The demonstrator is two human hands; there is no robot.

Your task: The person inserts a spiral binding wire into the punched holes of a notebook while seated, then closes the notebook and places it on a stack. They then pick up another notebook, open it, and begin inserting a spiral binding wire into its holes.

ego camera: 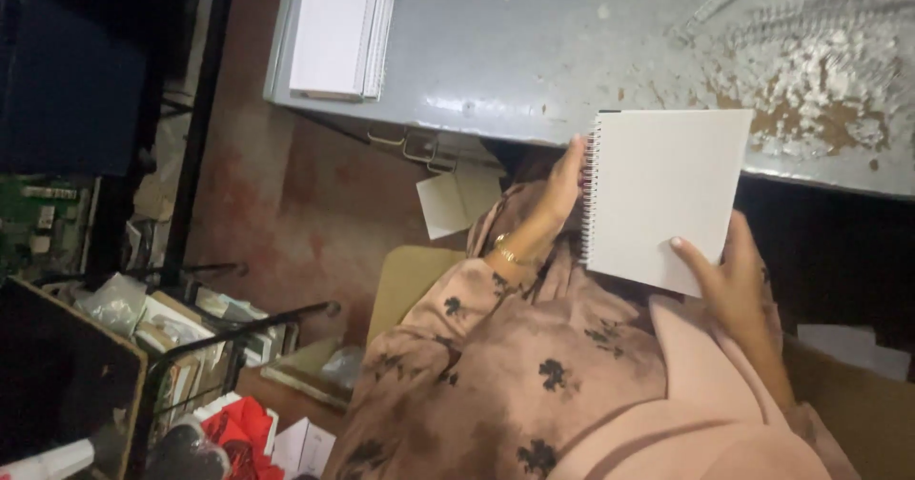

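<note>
both hands grasp a white pad (664, 199) at the table (534, 70) edge; left hand (562, 186) fingers clasp the spiral side, right hand (729, 285) thumb pins the near corner; best to keep fingers off the coil and hold it level; a stack (335, 30) lies well apart.

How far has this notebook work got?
Looks done: a stack of white pads lies on the grey table. In hand: a white spiral notebook, left hand at its coil, right hand under its corner. Left: loose coils lie unused.
</note>
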